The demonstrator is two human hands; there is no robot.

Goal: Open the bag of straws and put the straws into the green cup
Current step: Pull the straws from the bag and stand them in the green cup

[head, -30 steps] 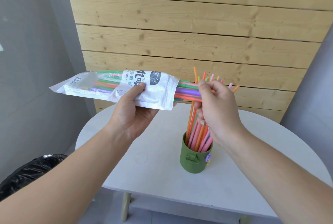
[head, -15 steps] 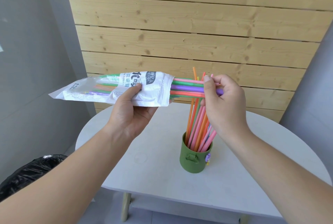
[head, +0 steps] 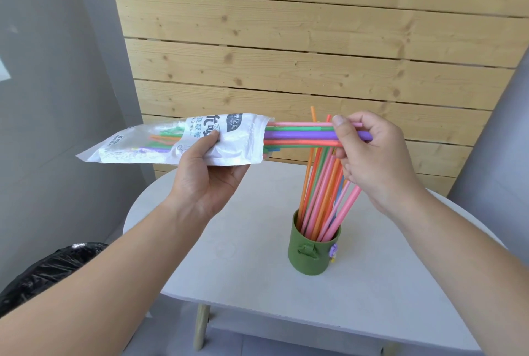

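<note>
My left hand (head: 206, 175) holds a white plastic straw bag (head: 177, 141) level above the table, its open mouth facing right. A bundle of coloured straws (head: 300, 136), pink, green, purple and orange, sticks out of that mouth. My right hand (head: 375, 161) pinches the free ends of these straws between thumb and fingers. Below it stands the green cup (head: 313, 252) on the table, with several orange, pink and green straws (head: 320, 198) leaning upright in it. More straws show through the bag's clear left part.
The cup stands on a small round white table (head: 243, 270) with wooden legs. A wooden plank wall (head: 286, 55) rises behind it. A bin with a black liner (head: 43, 272) sits on the floor at lower left. Grey walls flank both sides.
My right hand has drawn the bundle further right out of the bag, so more straw length shows. The bag has tilted slightly in my left hand.
</note>
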